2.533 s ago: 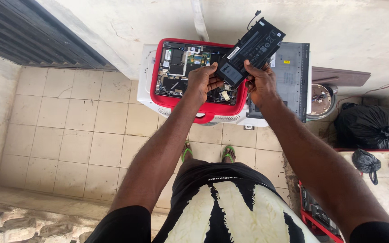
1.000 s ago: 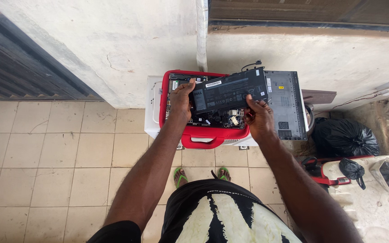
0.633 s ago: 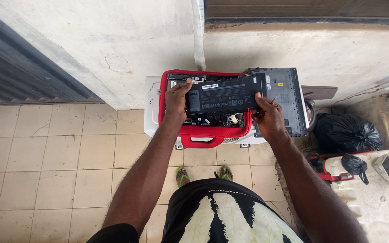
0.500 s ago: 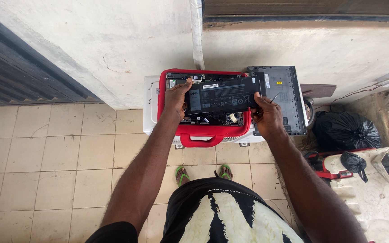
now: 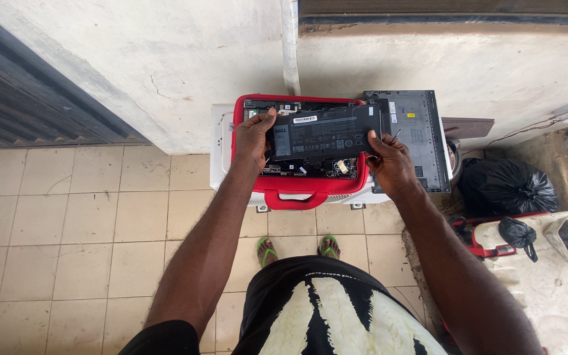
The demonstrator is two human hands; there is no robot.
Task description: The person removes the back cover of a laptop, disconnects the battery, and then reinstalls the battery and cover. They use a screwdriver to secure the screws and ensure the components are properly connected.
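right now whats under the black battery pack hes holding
Under the battery pack, held by the left hand and right hand, lies an opened red laptop with circuit boards exposed along its edges. The middle of the bay is covered by the pack.

Both hands grip a black battery [image 5: 327,133] — left hand [image 5: 254,139] at its 9 o'clock end, right hand [image 5: 390,164] at 3 — over the open red laptop [image 5: 300,187].

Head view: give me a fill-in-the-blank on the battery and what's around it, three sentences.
1. Both hands, left hand and right hand, hold a flat black ____.
2. The opened laptop beneath it sits in a case coloured ____.
3. The grey bottom cover lies to the ____ of the case.

Missing: battery; red; right
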